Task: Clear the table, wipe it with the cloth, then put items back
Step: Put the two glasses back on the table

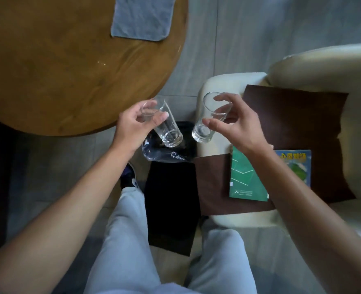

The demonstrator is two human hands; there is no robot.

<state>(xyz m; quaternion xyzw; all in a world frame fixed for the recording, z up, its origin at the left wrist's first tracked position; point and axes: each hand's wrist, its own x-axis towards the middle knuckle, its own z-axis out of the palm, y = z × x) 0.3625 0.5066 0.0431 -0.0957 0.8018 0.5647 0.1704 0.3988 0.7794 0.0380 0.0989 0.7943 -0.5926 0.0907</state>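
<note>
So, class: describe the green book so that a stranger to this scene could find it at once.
Start at the cream armchair right of the round wooden table. On its seat lies a dark brown mat, with two books on it. The green book has thin white lines, unlike the blue book with yellow lettering beside it.

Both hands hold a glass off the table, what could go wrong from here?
1. Each hand, left hand and right hand, grips its glass, left glass and right glass, tilted and near the rim; either could slip.
2. The glasses hang close together over the bin; they might knock.
3. The cloth lies at the table's far side, needing a free hand.
</note>
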